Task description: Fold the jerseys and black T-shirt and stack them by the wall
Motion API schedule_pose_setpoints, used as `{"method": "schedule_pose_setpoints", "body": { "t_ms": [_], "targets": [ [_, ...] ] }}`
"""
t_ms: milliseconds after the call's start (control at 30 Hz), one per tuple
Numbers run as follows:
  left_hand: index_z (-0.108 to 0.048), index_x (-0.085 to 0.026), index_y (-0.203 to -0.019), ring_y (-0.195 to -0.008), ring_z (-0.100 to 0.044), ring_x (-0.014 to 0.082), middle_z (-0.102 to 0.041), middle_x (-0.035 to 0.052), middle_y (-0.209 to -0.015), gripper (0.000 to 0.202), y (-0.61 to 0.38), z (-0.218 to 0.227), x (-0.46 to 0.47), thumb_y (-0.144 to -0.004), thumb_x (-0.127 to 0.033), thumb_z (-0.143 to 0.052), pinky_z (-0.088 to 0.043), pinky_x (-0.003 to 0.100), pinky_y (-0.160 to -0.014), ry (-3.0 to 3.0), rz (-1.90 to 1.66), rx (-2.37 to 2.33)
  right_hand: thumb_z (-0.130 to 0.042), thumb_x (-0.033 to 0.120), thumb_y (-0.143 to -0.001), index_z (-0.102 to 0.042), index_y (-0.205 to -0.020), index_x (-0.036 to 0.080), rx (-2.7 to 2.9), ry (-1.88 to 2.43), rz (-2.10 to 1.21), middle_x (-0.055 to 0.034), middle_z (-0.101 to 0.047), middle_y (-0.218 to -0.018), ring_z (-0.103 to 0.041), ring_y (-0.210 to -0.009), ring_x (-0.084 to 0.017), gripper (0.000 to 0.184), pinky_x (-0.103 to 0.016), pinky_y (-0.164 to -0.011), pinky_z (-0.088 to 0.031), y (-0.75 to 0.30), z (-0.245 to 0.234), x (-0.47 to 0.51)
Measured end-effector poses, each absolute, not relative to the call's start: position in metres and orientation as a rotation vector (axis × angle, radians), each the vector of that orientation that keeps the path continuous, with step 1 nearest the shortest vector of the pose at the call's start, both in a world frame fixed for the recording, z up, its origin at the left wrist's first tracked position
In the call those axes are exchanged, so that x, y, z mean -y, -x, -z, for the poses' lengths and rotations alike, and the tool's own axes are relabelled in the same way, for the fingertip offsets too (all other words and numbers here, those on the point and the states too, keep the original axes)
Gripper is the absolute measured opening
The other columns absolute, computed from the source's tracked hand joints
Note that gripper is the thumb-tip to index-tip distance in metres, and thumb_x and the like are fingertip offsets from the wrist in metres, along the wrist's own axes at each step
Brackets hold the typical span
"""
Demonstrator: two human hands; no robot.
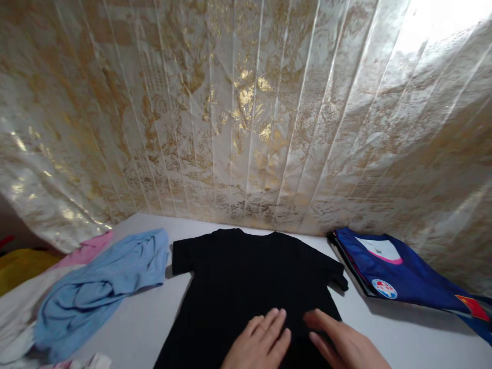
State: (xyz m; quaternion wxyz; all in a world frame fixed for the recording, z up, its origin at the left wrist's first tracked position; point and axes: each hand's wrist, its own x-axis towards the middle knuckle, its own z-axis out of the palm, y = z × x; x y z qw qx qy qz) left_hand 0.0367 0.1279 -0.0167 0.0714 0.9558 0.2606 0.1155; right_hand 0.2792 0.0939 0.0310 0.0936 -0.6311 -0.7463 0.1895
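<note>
A black T-shirt (238, 277) lies spread flat on the light grey table (142, 323), its collar toward the wall. My left hand (259, 341) rests flat on the shirt's lower middle, fingers stretched out. Right beside it, my right hand (344, 346) also lies flat on the shirt, fingers extended and pointing left toward the other hand. Neither hand holds anything.
A crumpled light blue garment (100, 287) lies left of the shirt, with pink (90, 251), yellow (19, 266) and white (15, 312) clothes beyond it. A folded navy jersey with a badge (388, 277) sits at the right. A gold-patterned curtain (246, 113) hangs behind the table.
</note>
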Motion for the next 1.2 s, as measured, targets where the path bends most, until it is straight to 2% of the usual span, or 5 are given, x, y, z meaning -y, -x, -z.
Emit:
{"method": "schedule_pose_setpoints", "body": {
  "t_ms": [200,500,733,867,1200],
  "targets": [
    [-0.016,-0.021,-0.151,-0.137,-0.032,0.0302,-0.023,0.0113,-0.152,0.077,0.073,0.038,-0.132,-0.089,-0.049,-0.053,-0.039,0.043,-0.105,-2.791,-0.516,-1.628,-0.045,0.047,-0.090,-0.045,-0.139,0.025,2.263,1.826,-0.083,-0.0085,-0.037,-0.150,-0.028,-0.140,-0.028,0.054,-0.050,-0.109,-0.029,-0.255,0.022,-0.166],
    [-0.049,-0.009,-0.136,-0.136,-0.033,0.0351,-0.034,0.0192,-0.147,0.074,0.092,0.047,-0.130,-0.085,-0.063,-0.046,-0.035,0.050,-0.106,-2.654,-0.454,-1.950,-0.038,0.051,-0.090,-0.034,-0.146,0.015,2.097,2.234,0.087,-0.0108,-0.024,-0.155,-0.020,-0.142,-0.028,0.067,-0.047,-0.111,-0.026,-0.300,0.049,-0.176],
    [-0.042,-0.004,-0.139,-0.139,-0.026,0.0332,-0.025,0.0216,-0.150,0.067,0.025,-0.011,-0.183,-0.082,-0.036,-0.056,-0.029,0.048,-0.110,-2.529,-0.199,-1.820,-0.036,0.047,-0.093,-0.035,-0.144,0.007,2.256,1.965,-0.175,-0.0163,-0.032,-0.151,-0.025,-0.141,-0.027,0.065,-0.047,-0.113,-0.021,-0.225,-0.007,-0.210],
    [-0.044,-0.004,-0.137,-0.135,-0.037,0.0304,-0.037,0.0226,-0.146,0.054,-0.027,-0.013,-0.243,-0.088,-0.026,-0.048,-0.035,0.042,-0.106,-2.484,-0.269,-1.871,-0.038,0.045,-0.094,-0.048,-0.137,0.016,2.316,1.835,-0.219,-0.0104,-0.044,-0.146,-0.036,-0.137,-0.022,0.053,-0.040,-0.110,-0.029,-0.182,-0.014,-0.251],
    [-0.041,-0.014,-0.142,-0.140,-0.027,0.0247,-0.032,0.0123,-0.151,0.053,0.004,0.023,-0.317,-0.096,-0.041,-0.036,-0.026,0.041,-0.111,-2.430,-0.369,-2.026,-0.039,0.041,-0.094,-0.040,-0.141,0.006,1.929,2.212,0.034,-0.0204,-0.023,-0.154,-0.024,-0.141,-0.030,0.058,-0.044,-0.111,-0.022,-0.265,0.029,-0.295]
  ]
}}
